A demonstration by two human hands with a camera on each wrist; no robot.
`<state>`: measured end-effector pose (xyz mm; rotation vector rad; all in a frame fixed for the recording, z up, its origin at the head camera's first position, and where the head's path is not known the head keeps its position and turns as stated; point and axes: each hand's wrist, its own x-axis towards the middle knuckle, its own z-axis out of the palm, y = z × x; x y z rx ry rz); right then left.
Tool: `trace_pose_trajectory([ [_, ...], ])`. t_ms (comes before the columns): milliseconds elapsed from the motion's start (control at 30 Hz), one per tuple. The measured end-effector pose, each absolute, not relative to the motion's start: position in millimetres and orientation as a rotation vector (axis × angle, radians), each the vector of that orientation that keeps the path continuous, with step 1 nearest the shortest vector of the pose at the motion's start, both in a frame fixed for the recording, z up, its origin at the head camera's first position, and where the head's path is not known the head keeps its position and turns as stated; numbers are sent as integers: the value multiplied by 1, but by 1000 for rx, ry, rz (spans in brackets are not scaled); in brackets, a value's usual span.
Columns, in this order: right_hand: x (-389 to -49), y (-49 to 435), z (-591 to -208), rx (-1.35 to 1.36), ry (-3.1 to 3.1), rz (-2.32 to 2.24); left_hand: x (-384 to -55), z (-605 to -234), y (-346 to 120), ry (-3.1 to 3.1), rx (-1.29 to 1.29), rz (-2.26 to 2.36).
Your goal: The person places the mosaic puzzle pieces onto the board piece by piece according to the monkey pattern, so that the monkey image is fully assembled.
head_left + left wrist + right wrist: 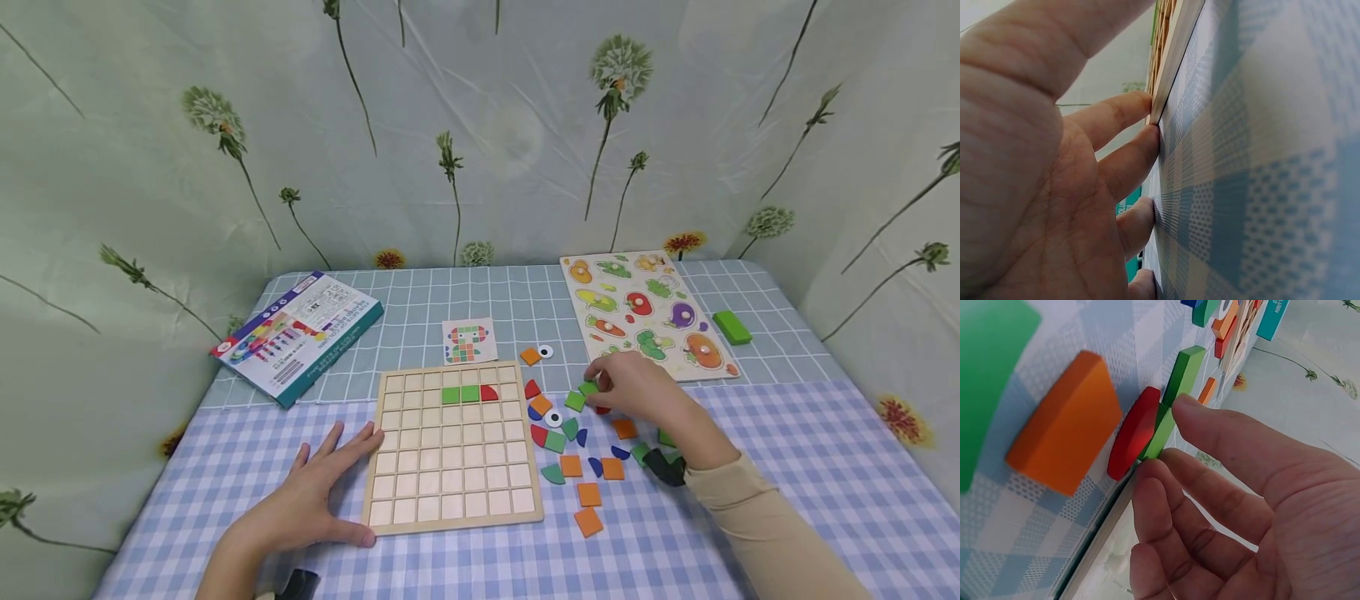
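Observation:
My left hand (pixel 318 492) is spread beside the wooden grid board (pixel 453 525), its fingertips and thumb at the board's left edge. In the left wrist view two fingers (pixel 1129 112) meet the frame. Two green squares (pixel 460 394) and a red quarter-circle (pixel 488 392) lie in a row in the board's cells. Right of the board, my right hand (pixel 637 387) pinches a green square (pixel 1160 434) between thumb and fingers. Close by it are another green square (pixel 1184 374), a red curved piece (pixel 1135 434) and an orange square (pixel 1069 425).
Loose pieces, such as an orange square (pixel 589 494) and a white disc (pixel 554 418), lie right of the board. Behind it is a picture card (pixel 470 341). A vegetable puzzle board (pixel 622 283) and green block (pixel 732 327) sit back right, a box (pixel 300 333) back left.

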<state>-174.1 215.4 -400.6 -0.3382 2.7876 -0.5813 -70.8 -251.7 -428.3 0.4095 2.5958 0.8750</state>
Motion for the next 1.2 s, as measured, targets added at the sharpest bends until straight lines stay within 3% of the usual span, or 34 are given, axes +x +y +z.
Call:
trace_pose_trajectory([
  [1200, -201, 204, -401, -481, 2762, -587, -71, -428, -251, 2605, 402, 859],
])
